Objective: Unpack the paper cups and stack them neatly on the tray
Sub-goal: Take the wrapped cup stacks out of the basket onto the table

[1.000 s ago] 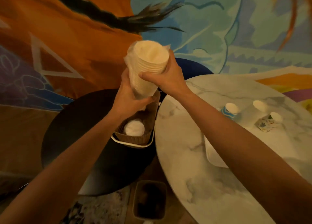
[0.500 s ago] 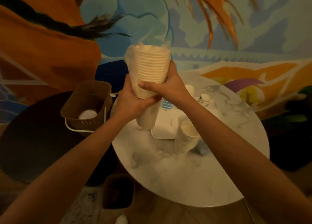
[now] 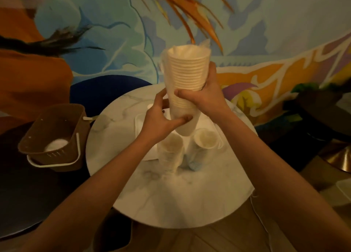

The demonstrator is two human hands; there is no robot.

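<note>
Cup stack (image 3: 185, 84) gripped near upright in both hands.
Left hand (image 3: 161, 122) curls round narrow base, right hand (image 3: 205, 98) clasps mid-stack just above; tray (image 3: 139, 122) lies below the fingers.

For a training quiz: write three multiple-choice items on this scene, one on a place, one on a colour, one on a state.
1. Relative to the marble table, the basket stands: A right; B left; C on it.
2. The basket is: A brown; B green; C red.
3. The cup stack is: A lying down; B in the basket; C held by both hands.
B: it sits beyond the table's left edge. A: brown walls. C: left hand grips low, right hand higher.
</note>
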